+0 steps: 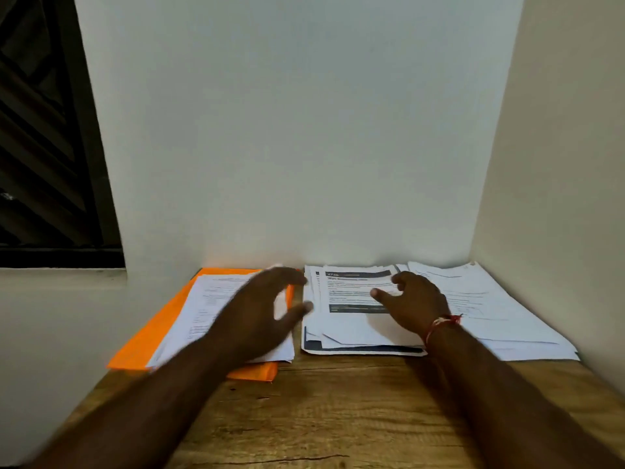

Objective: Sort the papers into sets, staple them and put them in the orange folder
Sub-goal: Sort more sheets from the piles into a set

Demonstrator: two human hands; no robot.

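The orange folder (148, 336) lies flat on the wooden desk (338, 418) at about 8 o'clock in the view, its far edge close to the wall (304, 130). A set of white printed sheets (203, 306) rests on top of it, leaving orange showing along the left side and the near corner.

The left hand (257, 313) is over the folder's right edge, blurred. Its grip is open: fingers and thumb are spread apart in a wide curve with nothing between them. Whether it touches the sheets cannot be told.

Just beside the folder, toward 3 o'clock from it, sits the middle stack (345, 330) of papers, loosely fanned, its top page bearing dark header bands. The right hand (412, 306) is over this stack. Its grip is also open, with fingers loosely bent, thumb pointing toward 9 o'clock, and no paper held. A red thread (443, 324) circles that wrist.

The right stack (490, 309) of white papers lies at 4 o'clock in the view, overlapping the middle stack's far right corner and reaching the side wall.

A dark window (44, 147) fills the 10 o'clock corner.
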